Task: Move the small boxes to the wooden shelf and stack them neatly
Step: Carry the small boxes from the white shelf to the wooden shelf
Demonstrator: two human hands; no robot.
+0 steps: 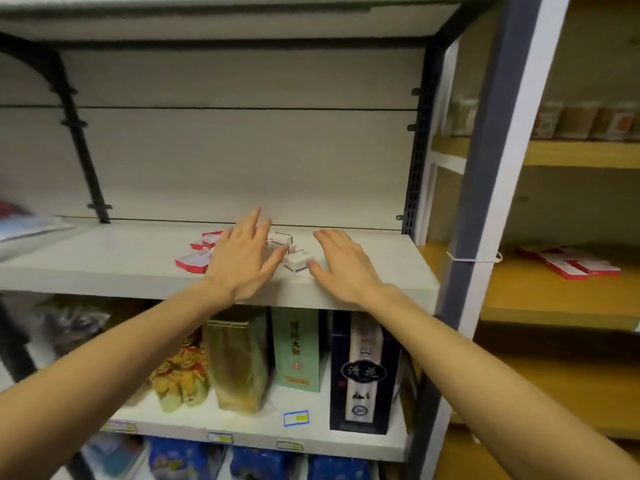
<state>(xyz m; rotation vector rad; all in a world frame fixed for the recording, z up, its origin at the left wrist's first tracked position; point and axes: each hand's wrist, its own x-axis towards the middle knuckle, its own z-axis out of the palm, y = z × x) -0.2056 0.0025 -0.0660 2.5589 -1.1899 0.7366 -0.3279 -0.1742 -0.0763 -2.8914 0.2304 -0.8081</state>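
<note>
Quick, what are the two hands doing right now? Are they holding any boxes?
Left hand: open, fingers straight, over the small boxes on the white shelf, holding nothing.
Right hand: open, fingers spread beside a white box, holding nothing.

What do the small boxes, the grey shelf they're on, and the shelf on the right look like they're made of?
Small boxes: probably thin printed cardboard, with crisp folded edges and red or white faces; blur hides the finish.
Grey shelf: likely painted metal or laminate, a smooth, uniform matte surface on perforated black uprights.
Right-hand shelf: looks like wood or wood-look board, warm yellow-brown and flat; no grain is resolvable.
</note>
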